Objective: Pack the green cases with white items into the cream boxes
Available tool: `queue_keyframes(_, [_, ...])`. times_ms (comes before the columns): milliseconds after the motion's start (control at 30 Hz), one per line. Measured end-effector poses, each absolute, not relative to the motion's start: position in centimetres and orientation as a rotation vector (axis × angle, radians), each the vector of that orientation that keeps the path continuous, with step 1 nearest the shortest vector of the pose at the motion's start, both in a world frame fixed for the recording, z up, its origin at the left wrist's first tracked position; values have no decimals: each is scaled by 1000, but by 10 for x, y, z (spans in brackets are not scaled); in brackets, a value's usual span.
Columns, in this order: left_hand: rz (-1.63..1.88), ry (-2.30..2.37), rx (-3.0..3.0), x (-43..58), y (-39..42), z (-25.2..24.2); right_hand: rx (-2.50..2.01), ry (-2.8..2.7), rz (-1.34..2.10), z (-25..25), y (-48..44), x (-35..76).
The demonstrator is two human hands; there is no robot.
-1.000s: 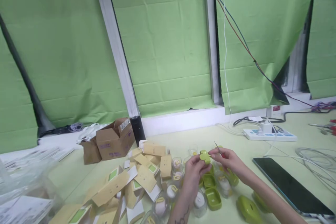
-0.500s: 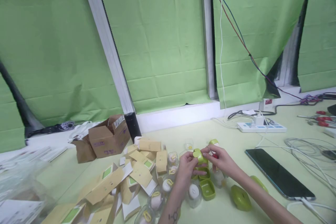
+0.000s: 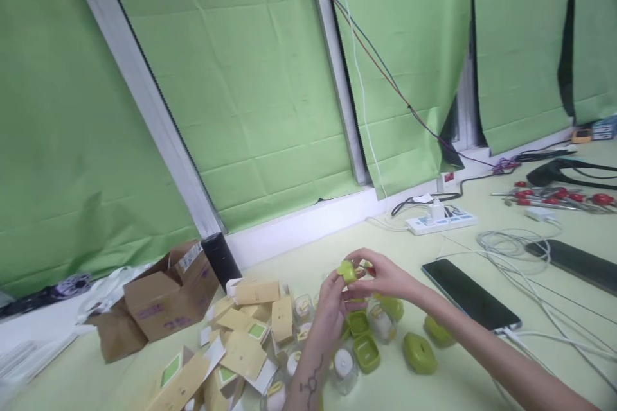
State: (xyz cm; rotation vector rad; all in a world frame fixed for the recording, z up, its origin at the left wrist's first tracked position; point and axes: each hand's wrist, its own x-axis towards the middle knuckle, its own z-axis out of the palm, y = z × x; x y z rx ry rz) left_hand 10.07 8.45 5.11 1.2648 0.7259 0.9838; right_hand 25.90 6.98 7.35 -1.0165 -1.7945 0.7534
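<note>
My left hand (image 3: 330,303) is closed on a small green plastic case part (image 3: 346,271), with fingertips at its side. My right hand (image 3: 380,277) grips the same part from the right, its thumb and fingers curled in. Just below my hands stand small open green square boxes (image 3: 367,353). Beside them is a clear round container (image 3: 343,365) with a white piece inside, and another clear container (image 3: 380,322) lies right of the boxes. Rounded green cases (image 3: 419,353) rest on the table under my right forearm's near side. My fingers hide some of the held part.
Opened yellow cartons (image 3: 243,353) are heaped on the left, with a brown cardboard box (image 3: 168,295) and a black cylinder (image 3: 220,259) behind. To the right lie a phone (image 3: 471,294), white cables, a power strip (image 3: 441,221) and red-handled tools (image 3: 562,198).
The view has turned to the right and tilted, so the table's contents shift left. Both hands still hold the green part, and my right hand now wraps closer around it.
</note>
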Motion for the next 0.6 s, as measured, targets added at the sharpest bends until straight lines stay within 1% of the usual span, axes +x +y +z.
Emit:
queue_keyframes(133, [846,723,1438,119,96,70,-1095,-1808,794,88,75,287])
queue_keyframes(267, [836,727,1555,140,101,71,-1166,-1801,818,86,75,302])
queue_keyframes(433, [879,794,1653,156,104,54,-1345,-1693,721,67,79,308])
queue_keyframes(600, [886,1044,1824,152,126,36,-1660,-1634,499,38,94,329])
